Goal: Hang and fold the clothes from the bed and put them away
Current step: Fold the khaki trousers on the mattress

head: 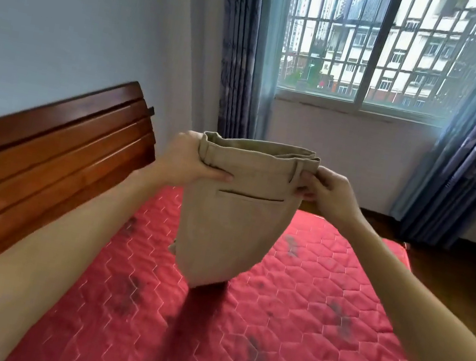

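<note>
Red quilted mattress [318, 315] fills the lower view, with a wooden headboard [45, 146] to the left. I hold the beige trousers [231, 230] hanging above it, left hand [188, 158] and right hand [331, 192] each pinching one end of the waistband. Risk noted: the doubled layers sit unevenly at the top. A slack pinch could release one layer and spoil the fold.
</note>
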A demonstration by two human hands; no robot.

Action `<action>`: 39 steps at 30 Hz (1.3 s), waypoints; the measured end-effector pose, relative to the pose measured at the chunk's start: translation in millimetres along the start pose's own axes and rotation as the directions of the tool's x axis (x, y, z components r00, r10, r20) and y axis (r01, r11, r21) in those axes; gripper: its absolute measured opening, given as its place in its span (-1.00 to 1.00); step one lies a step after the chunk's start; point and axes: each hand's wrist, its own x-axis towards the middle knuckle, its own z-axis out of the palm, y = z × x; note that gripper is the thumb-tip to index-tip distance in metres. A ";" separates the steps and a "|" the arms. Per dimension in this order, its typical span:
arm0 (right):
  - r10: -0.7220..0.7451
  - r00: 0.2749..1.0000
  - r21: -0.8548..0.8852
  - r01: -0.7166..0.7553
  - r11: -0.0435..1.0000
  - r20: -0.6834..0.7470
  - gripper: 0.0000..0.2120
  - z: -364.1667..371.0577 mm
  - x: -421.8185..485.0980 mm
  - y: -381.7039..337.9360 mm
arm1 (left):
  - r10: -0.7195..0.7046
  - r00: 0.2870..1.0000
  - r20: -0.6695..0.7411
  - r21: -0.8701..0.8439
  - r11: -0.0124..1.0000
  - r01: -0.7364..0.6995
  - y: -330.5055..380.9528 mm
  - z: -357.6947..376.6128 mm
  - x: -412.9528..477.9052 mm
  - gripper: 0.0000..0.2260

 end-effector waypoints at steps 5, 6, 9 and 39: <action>0.167 0.976 -0.139 -0.148 0.979 0.139 -0.82 18.4 -104.3 86.7 | -0.266 0.921 0.285 0.008 0.961 0.275 -54.1 64.2 -96.0 -0.67; 0.228 0.958 -0.172 -0.198 0.965 0.175 -0.83 23.4 -126.4 106.1 | -0.323 0.880 0.348 -0.006 0.938 0.347 -66.8 79.0 -118.6 -0.67; 0.394 0.886 -0.274 -0.326 0.905 0.246 -0.86 42.3 -186.4 162.3 | -0.440 0.769 0.463 -0.013 0.865 0.502 -103.3 122.4 -183.4 -0.67; 0.877 0.428 -0.268 -0.838 0.476 0.218 -0.89 174.7 -360.8 544.3 | -0.873 0.308 0.378 -0.290 0.204 0.935 -397.8 465.3 -424.9 -0.72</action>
